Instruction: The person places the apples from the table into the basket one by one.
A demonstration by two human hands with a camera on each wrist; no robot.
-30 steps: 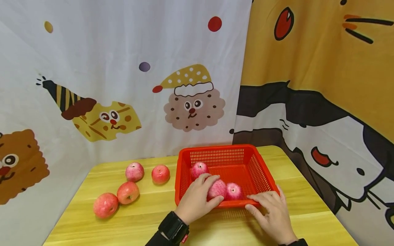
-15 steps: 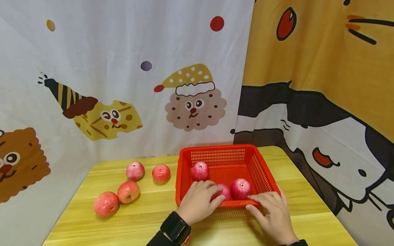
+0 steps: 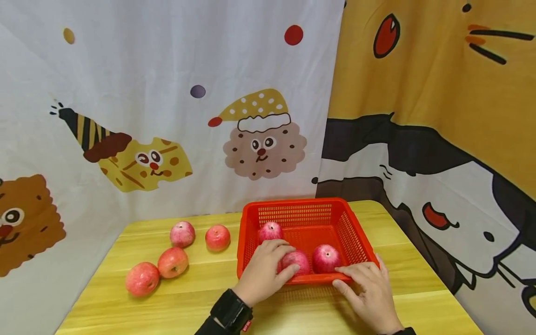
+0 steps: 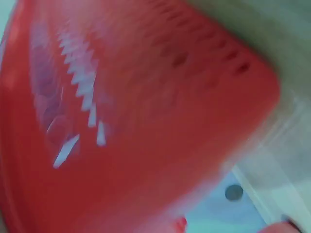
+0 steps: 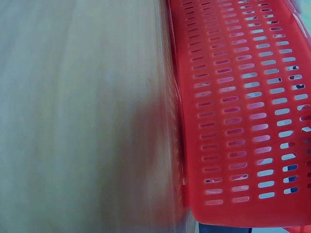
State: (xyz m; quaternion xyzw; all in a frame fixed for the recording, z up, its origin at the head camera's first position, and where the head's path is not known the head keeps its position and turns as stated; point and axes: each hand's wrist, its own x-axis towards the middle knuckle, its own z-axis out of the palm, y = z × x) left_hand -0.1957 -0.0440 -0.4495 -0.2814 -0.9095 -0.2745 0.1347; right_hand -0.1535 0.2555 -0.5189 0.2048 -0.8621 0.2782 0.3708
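A red plastic basket with slotted walls stands on the table, holding reddish-pink apples. At its front left, my left hand has fingers and thumb around an apple, covering its left side. Right of that sits another apple, apart from the hand. A further apple lies behind my left fingers. My right hand grips the front rim near the right corner, fingers over the edge and thumb outside. Both wrist views show mostly the outer basket wall, the left one blurred; neither hand shows there.
On the wooden table, left of the basket, lie several loose apples, among them a front one and one near the basket. A cartoon-printed curtain hangs right behind the table and along its right side.
The apple beside the front rim first shifted right and now sits apart from the one at my left hand. That hand and its apple have since moved slightly left. My right hand stays on the rim.
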